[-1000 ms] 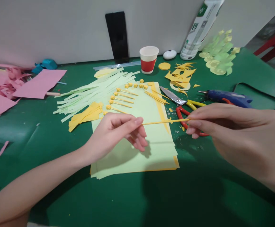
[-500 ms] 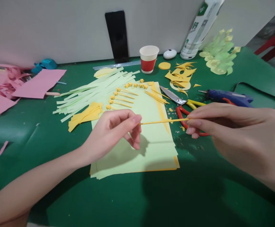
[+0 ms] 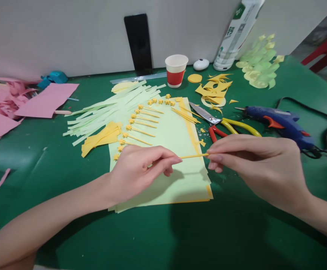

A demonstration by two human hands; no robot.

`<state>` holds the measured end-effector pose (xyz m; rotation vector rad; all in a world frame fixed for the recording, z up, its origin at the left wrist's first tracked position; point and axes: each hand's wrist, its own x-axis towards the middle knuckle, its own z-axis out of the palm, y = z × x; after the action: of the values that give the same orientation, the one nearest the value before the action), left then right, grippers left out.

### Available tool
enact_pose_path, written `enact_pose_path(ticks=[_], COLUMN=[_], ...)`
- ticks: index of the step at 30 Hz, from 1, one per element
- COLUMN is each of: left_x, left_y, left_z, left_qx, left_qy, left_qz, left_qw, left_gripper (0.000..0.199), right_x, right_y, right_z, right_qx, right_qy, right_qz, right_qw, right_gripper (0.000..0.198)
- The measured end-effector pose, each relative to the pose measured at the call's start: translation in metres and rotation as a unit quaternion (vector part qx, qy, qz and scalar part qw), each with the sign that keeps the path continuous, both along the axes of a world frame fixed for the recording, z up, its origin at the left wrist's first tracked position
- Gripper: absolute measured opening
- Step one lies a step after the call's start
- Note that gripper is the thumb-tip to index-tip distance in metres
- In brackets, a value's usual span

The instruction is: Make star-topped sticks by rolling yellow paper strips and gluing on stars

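Both hands are sitting lower and closer together now than half a second ago: the left hand (image 3: 142,172) is shifting rightward, the right hand (image 3: 259,172) is sliding inward, and less of the thin yellow stick (image 3: 194,156) is showing between them. More star-headed yellow sticks (image 3: 128,128) are coming into sight beyond the left wrist, too, and the glue gun (image 3: 284,123) is showing much more of its body.

On each side, thumb and forefinger are clamping on the stick, the left fingers pinching one end, the right fingers gripping the other. It's hanging just above the green paper (image 3: 163,135), nearly level, its far left tip hiding inside the grasp, so whether it's carrying a head there we're not telling. Over on the paper, bare yellow sticks (image 3: 184,116) are lying near the scissors (image 3: 214,120), and loose star heads (image 3: 160,101) are clustering at the far edge, all of it resting on the green surface (image 3: 124,240).

Judging by this, the step in hand is looking like handling or rolling that slender stick, and the next move is calling for a light, even pinch, both ends staying in line without bending it.
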<state>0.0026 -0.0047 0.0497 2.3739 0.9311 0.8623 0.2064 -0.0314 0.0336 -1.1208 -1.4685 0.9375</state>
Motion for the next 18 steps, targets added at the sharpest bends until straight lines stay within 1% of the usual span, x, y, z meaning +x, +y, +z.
enact_pose_path(ticks=[5,10,12,14,15,18], left_x=[0.000,-0.002,-0.001,0.000,0.001,0.003], left_y=[0.002,0.007,0.009,0.011,0.011,0.010], left_z=[-0.003,-0.004,-0.005,-0.007,-0.008,-0.013], left_qx=[-0.058,-0.160,-0.200,-0.258,-0.297,-0.405], left_qy=[0.006,-0.027,-0.036,-0.049,-0.058,-0.080], left_qz=[0.011,0.031,0.040,0.027,0.011,-0.039], left_qw=[0.998,0.986,0.978,0.964,0.953,0.910], left_gripper=[0.016,0.019,0.019,0.021,0.022,0.024], right_x=[0.002,0.010,0.013,0.014,0.015,0.016], right_y=[0.002,0.008,0.009,0.007,0.006,0.001], right_z=[0.000,0.001,0.000,-0.003,-0.005,-0.012], right_qx=[-0.012,-0.039,-0.040,-0.032,-0.029,-0.033], right_qy=[-0.006,-0.005,0.001,0.011,0.017,0.021], right_qz=[-0.007,-0.057,-0.052,-0.039,-0.032,-0.015], right_qw=[1.000,0.998,0.998,0.999,0.999,0.999], right_gripper=[0.011,0.006,0.006,0.006,0.006,0.008])
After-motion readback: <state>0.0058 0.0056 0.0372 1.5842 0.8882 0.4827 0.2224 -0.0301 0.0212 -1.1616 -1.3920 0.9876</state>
